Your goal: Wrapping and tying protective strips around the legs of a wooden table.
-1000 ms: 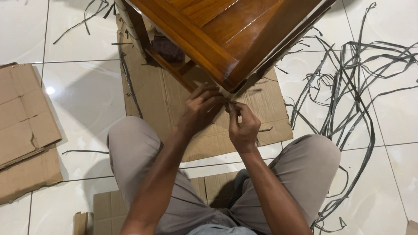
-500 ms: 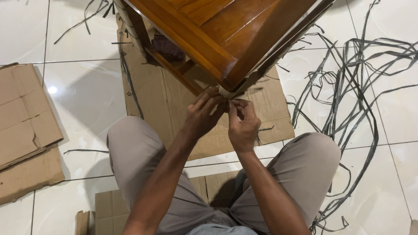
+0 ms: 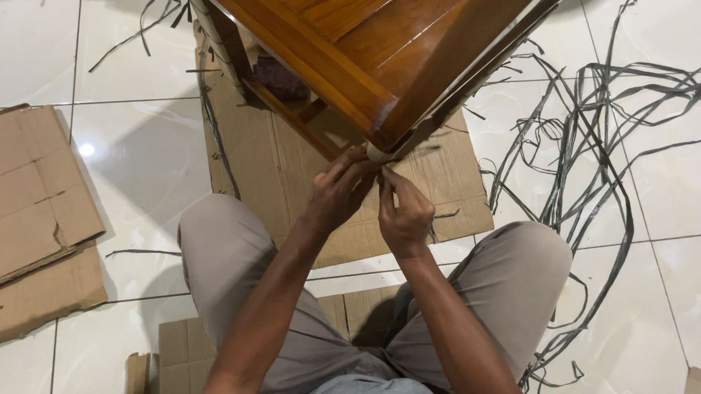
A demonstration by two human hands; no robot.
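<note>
- The fingers (image 3: 351, 171) of the left hand (image 3: 342, 195) are drawn together and pressed against the pale wrapped corner (image 3: 378, 152) at the lower tip of the wooden furniture piece (image 3: 362, 33); whether anything is pinched between them cannot be told.
- The fingertips (image 3: 386, 177) of the right hand (image 3: 402, 217) are pinched together just below the same corner, at about 5 o'clock from it; the item clamped, if any, is too small to be identified.
- Both hands are held touching or nearly touching each other, the left at 9 o'clock of the right.
- The wooden furniture piece, glossy and reddish brown, is located at 12 o'clock from the hands; its corner is pointed down towards them.
- A dark frame rail (image 3: 474, 82) is seen along the right edge of the furniture, running up towards 1 o'clock.
- A flat cardboard sheet (image 3: 278, 167) is laid on the floor under the furniture and under the hands.
- The forearms are extended from 6 o'clock, between two knees in grey trousers (image 3: 223, 254).
- A tangle of dark grey strapping bands (image 3: 609, 141) is spread at 3 o'clock, well apart from the hands.
- Stacked cardboard pieces (image 3: 12, 214) are placed at 9 o'clock, well apart.
- A further cardboard piece (image 3: 192, 350) is positioned at 7 o'clock, near the left knee.
- All items are supported by a white tiled floor (image 3: 691, 270).
</note>
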